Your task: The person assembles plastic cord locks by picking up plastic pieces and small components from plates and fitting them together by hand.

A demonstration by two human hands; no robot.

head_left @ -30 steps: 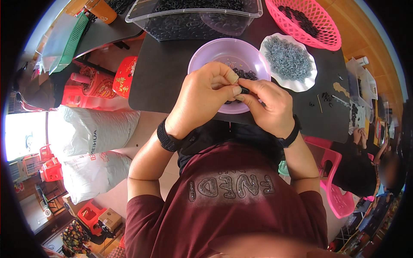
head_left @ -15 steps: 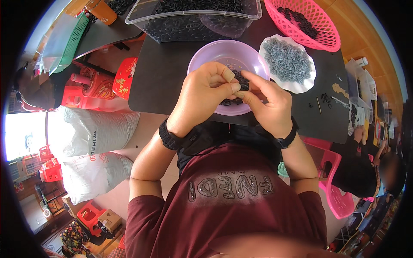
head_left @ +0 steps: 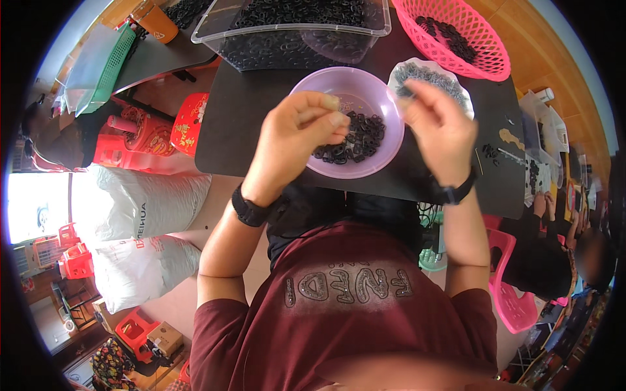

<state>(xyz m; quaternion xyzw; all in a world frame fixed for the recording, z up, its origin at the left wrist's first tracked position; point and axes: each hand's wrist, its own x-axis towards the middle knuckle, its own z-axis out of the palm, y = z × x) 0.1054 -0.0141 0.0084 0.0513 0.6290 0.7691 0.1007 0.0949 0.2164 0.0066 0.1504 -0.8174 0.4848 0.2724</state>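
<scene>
A pale purple basin point(head_left: 329, 83) stands before me, with a heap of small black ring-like pieces point(head_left: 366, 133) in it. My left hand point(head_left: 293, 140) is over its left side, thumb and fingertips pinched together; whatever they hold is too small to make out. To the right, my right hand point(head_left: 445, 130) is smeared by motion at the near edge of a white wavy-rimmed plate point(head_left: 393, 83). Small grey translucent pieces point(head_left: 435, 77) fill that plate. A dark spot shows at the right fingertips, but I cannot tell whether it is held.
A clear bin point(head_left: 293, 29) of black pieces stands at the table's back, beside a pink basket point(head_left: 486, 49) with more. Loose black bits point(head_left: 490, 151) lie at right on the black table point(head_left: 228, 124). White sacks point(head_left: 147, 202) are at left, a pink chair point(head_left: 508, 293) at right.
My hands, together over the basin before, are now apart. The right one has swung right and away to the white plate; the left has drawn slightly left, uncovering the black pieces.
</scene>
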